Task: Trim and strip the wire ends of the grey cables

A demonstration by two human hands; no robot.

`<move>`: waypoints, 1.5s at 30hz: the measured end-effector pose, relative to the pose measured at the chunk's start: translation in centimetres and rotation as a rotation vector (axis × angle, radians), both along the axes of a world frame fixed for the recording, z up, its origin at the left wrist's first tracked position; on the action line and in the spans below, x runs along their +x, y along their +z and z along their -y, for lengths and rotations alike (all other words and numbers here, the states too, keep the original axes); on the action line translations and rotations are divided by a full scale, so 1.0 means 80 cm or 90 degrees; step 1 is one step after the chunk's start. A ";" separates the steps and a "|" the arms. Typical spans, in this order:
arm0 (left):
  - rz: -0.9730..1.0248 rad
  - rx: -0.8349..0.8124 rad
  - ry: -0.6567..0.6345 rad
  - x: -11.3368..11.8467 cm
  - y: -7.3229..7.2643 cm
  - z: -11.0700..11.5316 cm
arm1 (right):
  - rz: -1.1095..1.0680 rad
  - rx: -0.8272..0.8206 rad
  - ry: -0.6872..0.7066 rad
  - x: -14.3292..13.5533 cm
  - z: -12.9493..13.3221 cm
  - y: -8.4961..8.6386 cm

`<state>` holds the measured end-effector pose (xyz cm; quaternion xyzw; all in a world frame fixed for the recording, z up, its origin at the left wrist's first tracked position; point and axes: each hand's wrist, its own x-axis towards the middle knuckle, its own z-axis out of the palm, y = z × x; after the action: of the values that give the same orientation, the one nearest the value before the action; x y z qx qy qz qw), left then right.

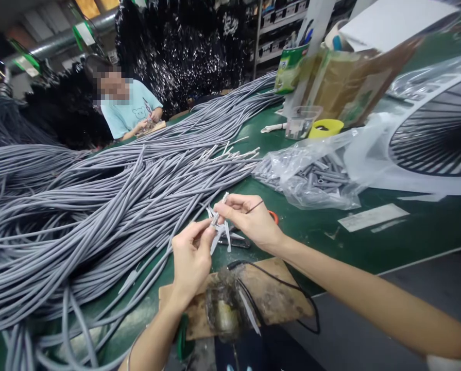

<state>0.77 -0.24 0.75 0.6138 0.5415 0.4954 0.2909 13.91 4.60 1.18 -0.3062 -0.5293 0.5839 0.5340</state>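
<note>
Tabletop (303,226) in green bears grey cables (110,206), a clear bag (300,191) of short grey tubes (323,172), and a green can (286,72) of pens (309,35). Above it, the left hand (191,255) and right hand (253,221) hold narrow pinches on a small whitish piece (215,219) between them; a light, steady grip, close together, should best keep so slight a thing from twisting.

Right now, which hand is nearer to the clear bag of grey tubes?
Right. The right hand is left of the bag, on the near side, not touching it; the left hand is farther left and nearer the camera.
</note>
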 end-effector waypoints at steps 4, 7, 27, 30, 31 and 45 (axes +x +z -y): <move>0.016 -0.003 0.002 0.000 -0.001 0.000 | 0.055 0.028 0.012 -0.002 0.000 -0.005; 0.080 -0.027 0.022 0.000 0.002 -0.001 | 0.157 0.080 -0.070 0.001 0.000 -0.006; 0.218 -0.046 0.045 0.003 0.010 0.004 | 0.451 0.358 -0.167 0.002 0.018 -0.008; 0.220 -0.046 0.044 0.002 0.010 0.005 | 0.439 0.352 -0.161 0.002 0.019 -0.008; 0.219 -0.045 0.046 0.002 0.010 0.005 | 0.435 0.349 -0.158 0.002 0.019 -0.007; 0.209 -0.053 0.038 0.002 0.005 0.004 | 0.438 0.317 -0.137 0.004 0.018 -0.008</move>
<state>0.92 -0.53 1.12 0.4959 0.5247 0.5742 0.3860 14.26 3.18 0.55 -0.3981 -0.7660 0.2435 0.4421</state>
